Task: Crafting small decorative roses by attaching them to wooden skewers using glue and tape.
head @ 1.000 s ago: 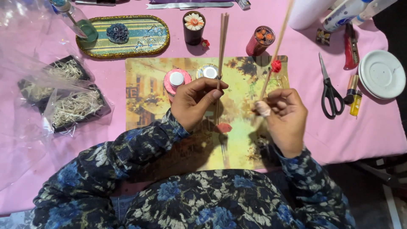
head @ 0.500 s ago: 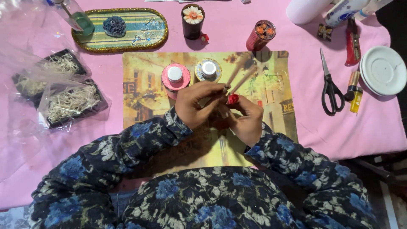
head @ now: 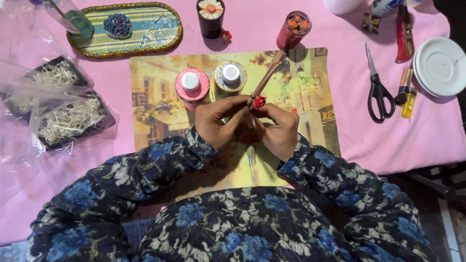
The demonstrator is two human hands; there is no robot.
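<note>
My left hand (head: 221,121) and my right hand (head: 277,128) meet over a yellow picture mat (head: 301,116) on the pink table. Together they grip two thin wooden sticks (head: 268,75) that slant up and to the right. A small red flower (head: 259,101) sits on the sticks right at my fingertips. A pink-capped glitter jar (head: 191,83) and a gold-capped glitter jar (head: 230,75) stand just beyond my left hand.
Black scissors (head: 377,92) and white lids (head: 439,65) lie at the right. A glittery oval tray (head: 126,29) is at the back left, with two trays of shredded straw (head: 68,119) in clear bags at the left. Two decorated tubes (head: 293,29) stand at the back.
A second ago each hand held one stick upright, apart from the other. The hands have come together and the two sticks now lie side by side, tilted to the right.
</note>
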